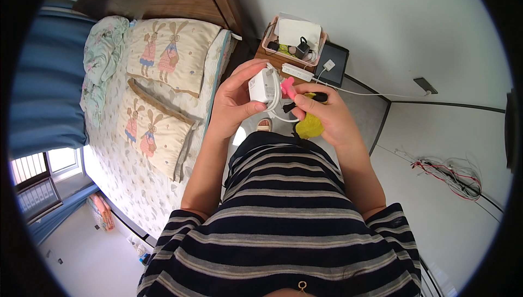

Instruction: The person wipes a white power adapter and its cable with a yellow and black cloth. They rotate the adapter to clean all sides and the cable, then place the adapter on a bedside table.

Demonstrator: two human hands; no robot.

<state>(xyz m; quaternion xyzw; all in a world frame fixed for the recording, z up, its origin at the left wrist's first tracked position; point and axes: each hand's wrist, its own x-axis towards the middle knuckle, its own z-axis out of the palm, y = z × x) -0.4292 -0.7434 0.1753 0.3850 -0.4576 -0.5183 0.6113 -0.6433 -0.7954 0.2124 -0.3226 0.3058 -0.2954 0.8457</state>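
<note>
My left hand (239,98) grips a white charger block (260,88) that bears printed writing. A white cable (276,88) is looped around the block, and part of it hangs down toward my right hand. My right hand (327,111) pinches a small pink clip-like piece (288,87) between thumb and fingers, close beside the looped cable. A fuzzy yellow and black item (309,126) is also held in this hand, partly hidden by the fingers. Both hands are raised in front of my body, above the floor.
Beyond my hands stands a wooden bedside table (264,54). On it are a pink basket (325,37) of electronics, a white power strip (297,72) and a dark tablet-like panel (333,58) with a white adapter (329,65). A bed (159,199) with pillows lies left; bundled wires (453,176) lie right.
</note>
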